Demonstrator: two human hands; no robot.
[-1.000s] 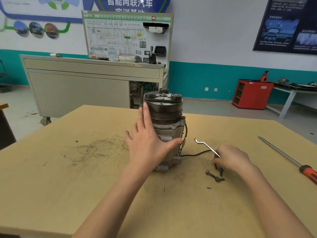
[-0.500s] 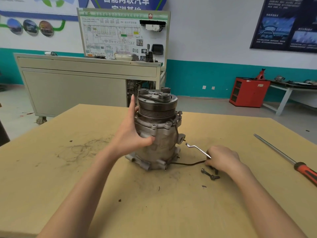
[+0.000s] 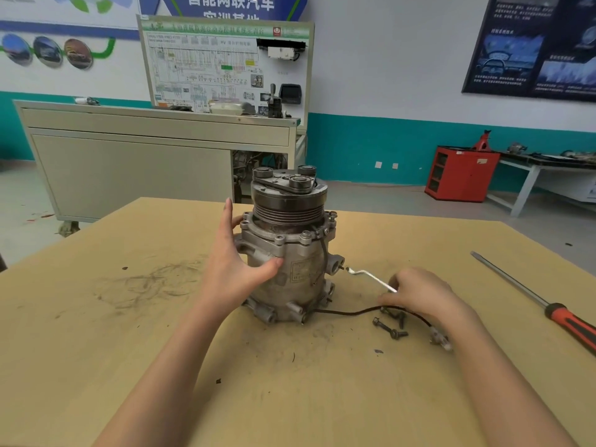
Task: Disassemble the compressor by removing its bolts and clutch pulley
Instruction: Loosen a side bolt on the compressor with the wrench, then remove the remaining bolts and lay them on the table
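Observation:
A grey metal compressor (image 3: 292,269) stands upright on the wooden table (image 3: 129,333), with its dark grooved clutch pulley (image 3: 288,201) on top. My left hand (image 3: 235,266) holds the compressor's left side, fingers up along the body and thumb across the front. My right hand (image 3: 416,295) grips the handle of a thin bent wrench (image 3: 367,275) just right of the compressor. Several loose bolts (image 3: 392,324) lie on the table under that hand. A black cable (image 3: 354,312) runs from the compressor's base to a small connector (image 3: 440,340).
A long screwdriver (image 3: 529,295) with a red and black handle lies at the table's right edge. Dark scuff marks (image 3: 145,282) cover the table left of the compressor. A beige training bench (image 3: 145,156) and a red cabinet (image 3: 461,172) stand behind.
My left hand has slid from the compressor's front round to its left side, and the compressor has turned. My right hand has stayed on the wrench by the bolts.

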